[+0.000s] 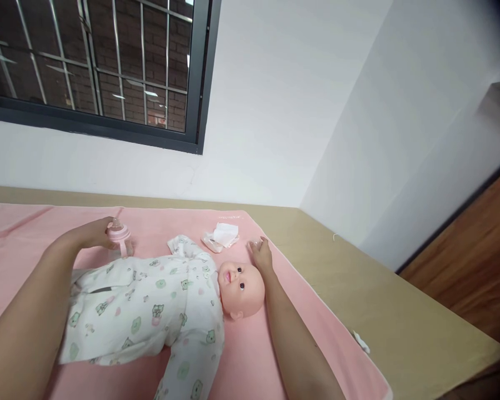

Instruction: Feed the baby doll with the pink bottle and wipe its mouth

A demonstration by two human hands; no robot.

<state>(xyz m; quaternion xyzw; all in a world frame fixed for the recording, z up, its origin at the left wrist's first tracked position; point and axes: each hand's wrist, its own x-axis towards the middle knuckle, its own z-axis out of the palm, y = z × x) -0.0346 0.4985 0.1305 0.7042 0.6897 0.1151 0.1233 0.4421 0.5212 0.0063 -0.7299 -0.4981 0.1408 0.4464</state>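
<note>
Spreading widest: pink mat (245, 361), likely padding the doll (158, 300).
Doll: on its back, probably for stability.
Left hand (102, 232): fingers around the bottle (120, 235), far left, apparently steadying it.
Right hand (263, 254): fingers narrow, holding a small clear piece (256, 243) we cannot identify.

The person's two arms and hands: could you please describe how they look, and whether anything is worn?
The left forearm and right forearm are bare, with no sleeve showing. The left hand and right hand wear no gloves; no watch or bracelet shows. Rings are too small to tell.
</note>
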